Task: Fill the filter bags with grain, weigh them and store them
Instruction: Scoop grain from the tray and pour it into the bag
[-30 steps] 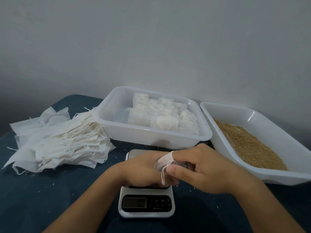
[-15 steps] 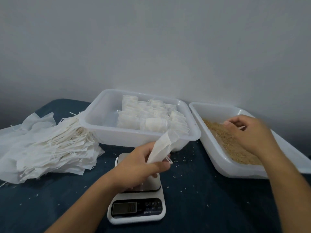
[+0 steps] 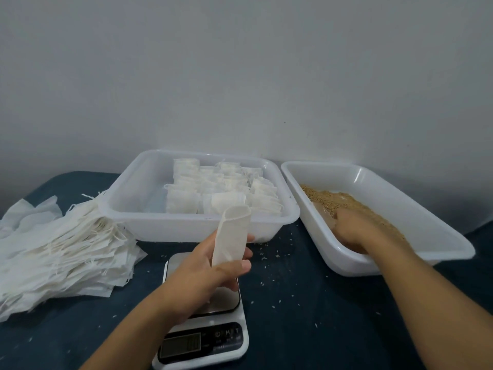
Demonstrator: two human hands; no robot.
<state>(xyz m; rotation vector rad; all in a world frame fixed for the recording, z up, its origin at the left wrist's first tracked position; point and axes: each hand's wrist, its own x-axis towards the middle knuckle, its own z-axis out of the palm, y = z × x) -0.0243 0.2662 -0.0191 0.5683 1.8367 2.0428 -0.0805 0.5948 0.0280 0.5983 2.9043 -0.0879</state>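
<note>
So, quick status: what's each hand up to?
Left hand holds open filter bag above scale. Right hand in grain. Nothing in the way.

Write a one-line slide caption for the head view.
Left hand holds an open filter bag above the scale while the right hand digs into the tray of grain.

Dark blue cloth (image 3: 306, 311) covers the work surface, near edge to far, w/ soft creases and a rounded far-left corner. Pale flecks scattered over it, densest centre, thinner near-left. Plain grey-white wall (image 3: 240, 76) behind, unmarked except one tiny dark speck right of centre, low down. Wall goes shadowed toward far left, where it meets the cloth.
</note>
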